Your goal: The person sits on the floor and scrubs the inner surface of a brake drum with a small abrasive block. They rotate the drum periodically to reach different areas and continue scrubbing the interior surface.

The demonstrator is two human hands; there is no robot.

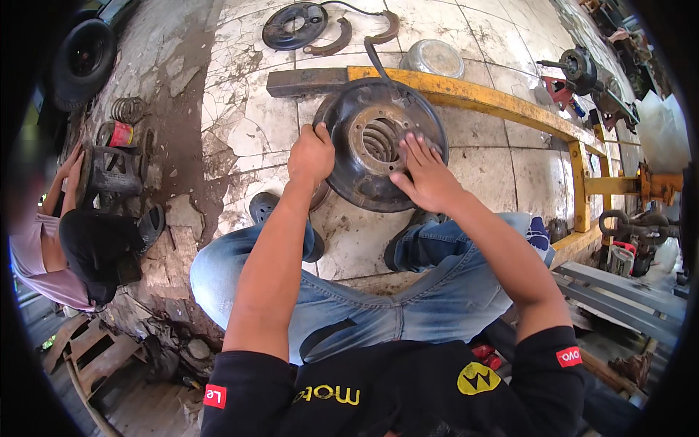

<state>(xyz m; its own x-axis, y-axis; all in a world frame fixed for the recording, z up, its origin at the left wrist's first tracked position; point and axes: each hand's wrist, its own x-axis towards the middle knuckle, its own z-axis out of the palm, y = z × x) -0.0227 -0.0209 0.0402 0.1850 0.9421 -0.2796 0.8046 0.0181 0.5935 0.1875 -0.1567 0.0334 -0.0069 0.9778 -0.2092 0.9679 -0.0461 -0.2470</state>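
Left hand (312,155): fingers curled and closed on the left rim of the black drum-brake backing plate (353,178); how far they reach underneath is hidden.
Right hand (431,173): fingers spread, palm down, laid on the right part of the plate beside its central opening.
Backing plate: between the person's knees, above the tiled floor (502,175), its upper edge overlapping the yellow steel beam (466,95); a rusty ring with bolt holes surrounds the opening.
Coil spring (378,140): seen through that opening.
Legs: blue jeans (429,255), bent and apart on either side of the plate.
Beyond the beam: a silvery round metal part (435,58) just behind it; farther off, two curved brake shoes (331,40) and a second black backing plate (293,26) with a dark cable (353,7).
Right side: a hub with a shaft (577,69), an upright of the yellow frame (579,186) and grey metal slats (619,291).
Left side: a tyre on a wheel (86,54), another coil spring (129,110), and a seated co-worker (80,244) with both hands at a dark metal part (113,171).
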